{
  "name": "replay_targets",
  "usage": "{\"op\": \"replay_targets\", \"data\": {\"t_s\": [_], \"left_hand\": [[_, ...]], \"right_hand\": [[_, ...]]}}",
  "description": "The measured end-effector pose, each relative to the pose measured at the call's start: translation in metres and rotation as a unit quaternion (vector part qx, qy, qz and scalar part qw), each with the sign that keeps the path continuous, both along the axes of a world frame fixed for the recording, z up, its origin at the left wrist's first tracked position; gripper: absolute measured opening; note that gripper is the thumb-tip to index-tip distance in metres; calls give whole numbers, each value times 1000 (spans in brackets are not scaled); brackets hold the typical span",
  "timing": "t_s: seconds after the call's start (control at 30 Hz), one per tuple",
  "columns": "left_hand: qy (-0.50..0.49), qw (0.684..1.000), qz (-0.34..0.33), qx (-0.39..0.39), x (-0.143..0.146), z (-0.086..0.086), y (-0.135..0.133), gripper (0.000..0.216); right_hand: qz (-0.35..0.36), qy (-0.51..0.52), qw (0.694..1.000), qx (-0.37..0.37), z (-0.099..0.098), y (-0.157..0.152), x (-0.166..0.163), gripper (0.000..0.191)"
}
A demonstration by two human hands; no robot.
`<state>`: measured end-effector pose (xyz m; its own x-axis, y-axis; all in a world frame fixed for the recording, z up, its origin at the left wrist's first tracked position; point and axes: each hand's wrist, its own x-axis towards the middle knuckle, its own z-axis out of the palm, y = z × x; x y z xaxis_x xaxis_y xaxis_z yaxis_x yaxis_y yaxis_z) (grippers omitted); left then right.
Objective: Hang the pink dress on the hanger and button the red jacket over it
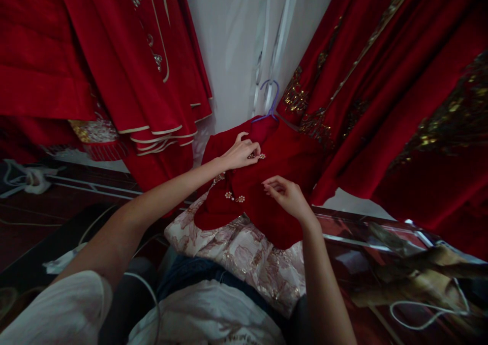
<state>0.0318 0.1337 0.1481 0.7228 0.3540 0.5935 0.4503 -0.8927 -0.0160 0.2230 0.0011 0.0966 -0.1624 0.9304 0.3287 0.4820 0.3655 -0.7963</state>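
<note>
A red jacket (293,167) hangs from a purple hanger (273,98), its lower part lying over a pale pink floral brocade skirt (236,243) across my lap. My left hand (244,152) is closed in a pinch at the jacket's front, on a small flower-shaped button (262,156) with pearl-like petals. Below it, two more flower-shaped fastenings (240,199) lie on the red cloth. Just above the jacket's right panel, my right hand (284,192) has its fingers curled and the thumb and fingertips together. Whatever those fingertips hold, if anything, is too small to make out.
Red garments (160,95) with pale piping hang at the left, and red garments with gold embroidery (366,106) at the right. A white wall or door (229,45) stands behind. White cords (430,312) and shiny gold-brown items (412,284) lie at lower right.
</note>
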Motion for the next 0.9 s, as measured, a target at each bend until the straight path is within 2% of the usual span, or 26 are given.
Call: {"op": "replay_targets", "data": {"t_s": [0.23, 0.33, 0.43, 0.53, 0.63, 0.7, 0.77, 0.83, 0.9], "left_hand": [[47, 998, 17, 49, -12, 3, -3, 19], [107, 989, 4, 105, -15, 4, -3, 20], [173, 972, 3, 157, -14, 5, 1, 26], [214, 963, 41, 161, -16, 9, 8, 33], [270, 949, 81, 141, -29, 14, 13, 34], [289, 942, 111, 127, -40, 14, 16, 28], [259, 952, 135, 91, -50, 12, 21, 21], [197, 968, 145, 50, -55, 9, 28, 19], [108, 987, 118, 25, -53, 10, 38, 20]], "right_hand": [[-16, 4, 1000, 18, 1, -1, 2, 19], [-11, 103, 994, 22, 12, 10, -8, 33], [-15, 195, 979, 50, 26, 39, -37, 51], [-89, 180, 979, 26, 31, 73, -73, 76], [-208, 148, 967, 17, 24, 91, -89, 99], [-268, 118, 954, 59, 17, 91, -81, 104], [-298, 65, 945, 113, 14, 87, -59, 101], [-314, 10, 938, 147, 18, 84, -28, 93], [-329, -44, 931, 154, 30, 83, 5, 82]]}}
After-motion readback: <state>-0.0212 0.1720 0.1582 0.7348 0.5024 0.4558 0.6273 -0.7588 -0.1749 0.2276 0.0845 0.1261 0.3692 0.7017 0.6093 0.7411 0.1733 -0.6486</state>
